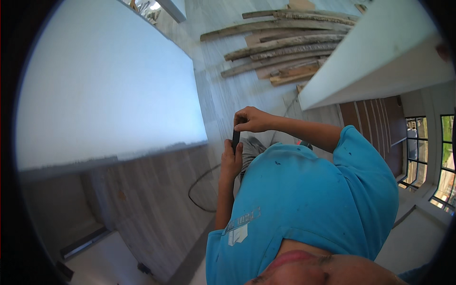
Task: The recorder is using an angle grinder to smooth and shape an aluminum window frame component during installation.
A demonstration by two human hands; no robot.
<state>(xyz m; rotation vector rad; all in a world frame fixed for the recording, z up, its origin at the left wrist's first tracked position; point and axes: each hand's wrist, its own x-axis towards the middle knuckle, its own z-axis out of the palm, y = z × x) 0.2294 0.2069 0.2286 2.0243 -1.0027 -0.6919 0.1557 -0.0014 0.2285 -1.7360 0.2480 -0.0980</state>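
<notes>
I have a slim black piece [236, 137] in both hands at my feed's centre: dark, bar-shaped and straight-edged, though too small for me to tell its material. It sits upright in view between the right hand [252, 119] at its upper end and the left hand [232, 160] at its lower end, touching both. The right fingers curl and pinch the top; the left fingers close around the bottom. The right forearm reaches across level from a bent elbow, while the left forearm rises steeply from below.

Just behind the hands I see wrinkled grey trousers [254, 151] and a soft blue shirt [316, 190] with dark specks. A thin dark cable [191, 187] loops on the grain-patterned grey floor [217, 90]. To the left stands a smooth white wall [111, 85] with a rough grey lower edge; farther off, rough, weathered wooden boards [289, 46] lie roughly side by side.
</notes>
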